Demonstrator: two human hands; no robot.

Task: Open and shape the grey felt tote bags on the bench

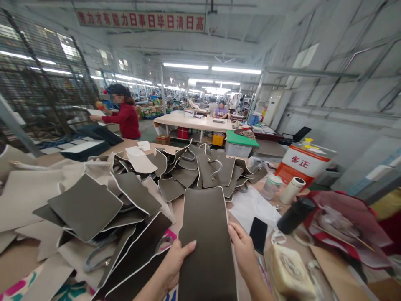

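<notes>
A long dark olive-brown leather panel (205,234) with white edging is held upright in front of me, its top edge at the pile behind. On its left side my left hand (177,261) grips it, thumb lying across the face and fingers out of sight behind. My right hand (244,246) pinches the right edge. Similar leather panels (86,207) lie heaped to the left. Beyond the held piece, a panel with a wrapped handle (216,170) rests on another heap.
To the right are a black phone (258,235), a black bottle (296,215), a white flask (292,190), a jar (271,186), a red-and-white can (302,163) and a yellowish block (291,271). A person in red (123,117) stands at the left; another sits farther back.
</notes>
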